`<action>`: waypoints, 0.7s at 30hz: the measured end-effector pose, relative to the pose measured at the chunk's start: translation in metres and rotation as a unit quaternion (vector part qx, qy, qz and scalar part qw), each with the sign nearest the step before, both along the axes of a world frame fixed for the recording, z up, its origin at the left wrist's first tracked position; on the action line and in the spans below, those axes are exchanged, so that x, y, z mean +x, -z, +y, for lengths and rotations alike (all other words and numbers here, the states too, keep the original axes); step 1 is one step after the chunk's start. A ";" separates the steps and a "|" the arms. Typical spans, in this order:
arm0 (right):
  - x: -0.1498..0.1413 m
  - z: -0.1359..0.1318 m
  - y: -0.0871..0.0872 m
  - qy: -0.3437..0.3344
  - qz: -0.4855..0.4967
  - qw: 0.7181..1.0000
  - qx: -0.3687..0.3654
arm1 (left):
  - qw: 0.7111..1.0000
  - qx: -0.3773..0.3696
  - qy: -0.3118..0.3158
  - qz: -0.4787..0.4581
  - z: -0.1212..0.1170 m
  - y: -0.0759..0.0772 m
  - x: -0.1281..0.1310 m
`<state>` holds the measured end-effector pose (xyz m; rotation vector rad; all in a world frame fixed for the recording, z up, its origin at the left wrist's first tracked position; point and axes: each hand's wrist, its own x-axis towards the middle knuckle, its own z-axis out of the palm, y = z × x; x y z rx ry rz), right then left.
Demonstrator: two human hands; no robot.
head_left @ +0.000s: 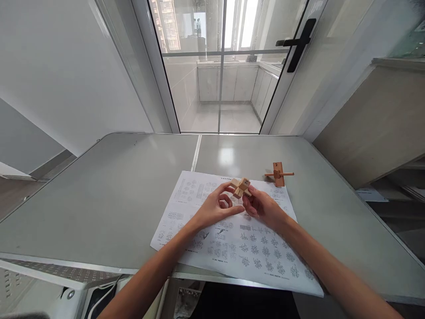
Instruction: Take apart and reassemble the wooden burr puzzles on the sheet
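Observation:
A pale wooden burr puzzle of crossed blocks, with a dark number 2 on one block end, is held above the printed sheet. My right hand grips its right side between thumb and curled fingers. On the other side, the fingertips of my left hand rest against the puzzle's left block, while the left thumb stretches out below it, apart from the wood. Under both hands lies a large white instruction sheet printed with small line drawings of puzzles. The undersides of the puzzle are hidden.
A reddish-brown wooden puzzle marked 2, with a rod through it, stands by the sheet's upper right corner. The grey table meets a glass door with a black handle. Shelves stand at right.

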<state>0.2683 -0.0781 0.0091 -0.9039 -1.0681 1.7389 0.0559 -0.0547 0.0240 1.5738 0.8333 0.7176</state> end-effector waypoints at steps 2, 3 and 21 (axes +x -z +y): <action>0.002 0.002 -0.001 0.059 0.011 0.998 -0.010 | 1.000 0.000 -0.016 -0.002 0.002 0.003 0.000; 0.003 0.004 -0.001 0.084 0.022 0.996 -0.019 | 1.000 0.000 -0.022 -0.004 0.002 0.005 0.000; 0.026 0.026 0.015 0.113 0.207 0.964 -0.123 | 0.999 -0.012 -0.034 -0.012 0.002 0.004 0.004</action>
